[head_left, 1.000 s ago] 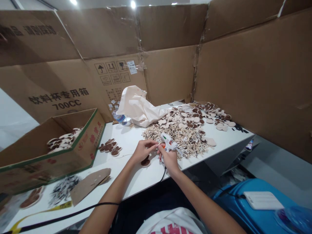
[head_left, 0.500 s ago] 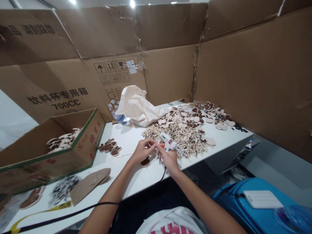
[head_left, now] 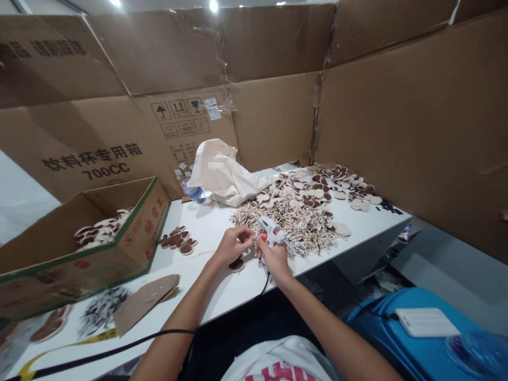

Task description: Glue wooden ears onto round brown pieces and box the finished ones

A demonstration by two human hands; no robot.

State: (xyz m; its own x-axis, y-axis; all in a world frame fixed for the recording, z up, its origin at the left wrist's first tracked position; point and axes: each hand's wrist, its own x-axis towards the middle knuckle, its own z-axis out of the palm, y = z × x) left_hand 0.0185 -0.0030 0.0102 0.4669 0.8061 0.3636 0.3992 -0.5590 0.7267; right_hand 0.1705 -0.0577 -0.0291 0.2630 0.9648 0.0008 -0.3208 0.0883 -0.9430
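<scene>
My right hand (head_left: pixel 275 257) is wrapped round a white glue gun (head_left: pixel 273 230) with an orange trigger; its thumb and fingertips meet those of my left hand. My left hand (head_left: pixel 235 245) is closed in a pinch beside the gun; what lies between the fingertips is too small to make out. Partly hidden under the left hand is a brown felt piece with a pale edge (head_left: pixel 237 265). Just beyond both hands spreads a heap of short cream and dark strips (head_left: pixel 307 233). A cord (head_left: pixel 265 283) runs from the gun over the table edge.
Brown and cream felt pieces (head_left: pixel 296 191) are piled behind the strips, near a white cloth bag (head_left: pixel 220 174) and a plastic bottle (head_left: pixel 192 191). At left stand a small felt cluster (head_left: pixel 178 240) and an open carton (head_left: pixel 130 251). Cardboard walls (head_left: pixel 273 116) enclose the table (head_left: pixel 222 296).
The hands and glue gun stay almost in place, fingertips still together. The whole view has shifted very slightly.
</scene>
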